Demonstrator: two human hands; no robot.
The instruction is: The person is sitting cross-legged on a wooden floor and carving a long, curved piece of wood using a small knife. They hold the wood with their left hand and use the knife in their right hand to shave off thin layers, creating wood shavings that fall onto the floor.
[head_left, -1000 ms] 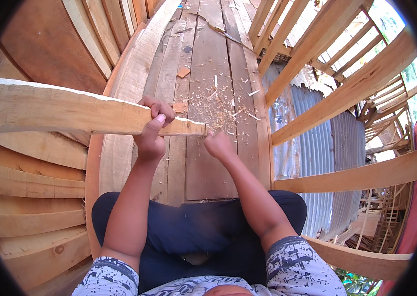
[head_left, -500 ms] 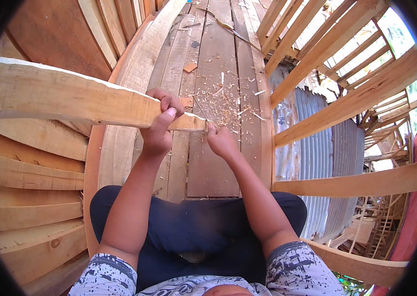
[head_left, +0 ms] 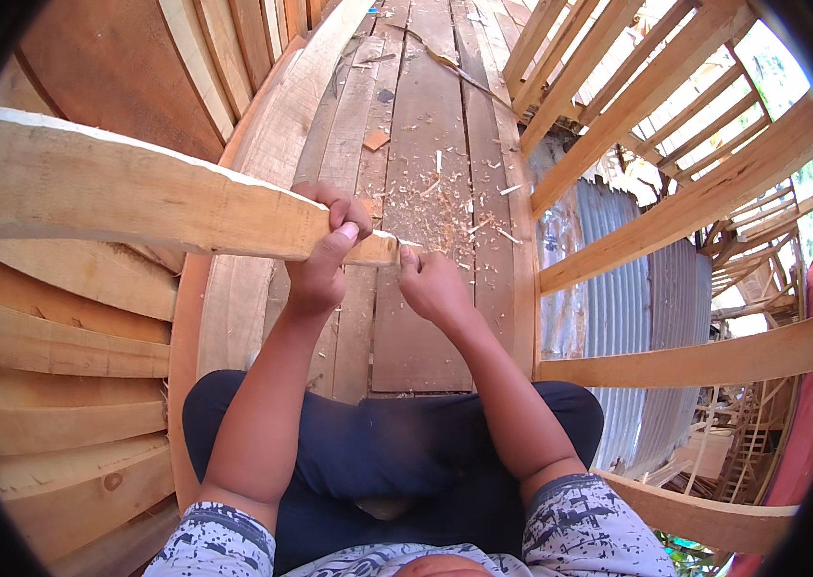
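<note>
A long tapering wooden plank (head_left: 137, 192) with a pale upper edge runs in from the left, level in front of me. My left hand (head_left: 328, 248) is wrapped round it near its narrow right end, thumb on the near side. My right hand (head_left: 435, 288) is closed at the plank's tip, its thumb against the end. What the right fingers hold, if anything, is hidden in the fist now.
Wood shavings (head_left: 435, 197) and a small orange-brown wood offcut (head_left: 376, 140) lie on the plank floor (head_left: 421, 337). Ribs line the left wall (head_left: 60, 337). Spaced wooden bars (head_left: 685, 352) stand at the right, with grey corrugated sheeting (head_left: 623, 308) beyond.
Both hands stay at the plank's narrow end. The thin dark strip that stuck out above my right hand no longer shows. The view has shifted slightly.
</note>
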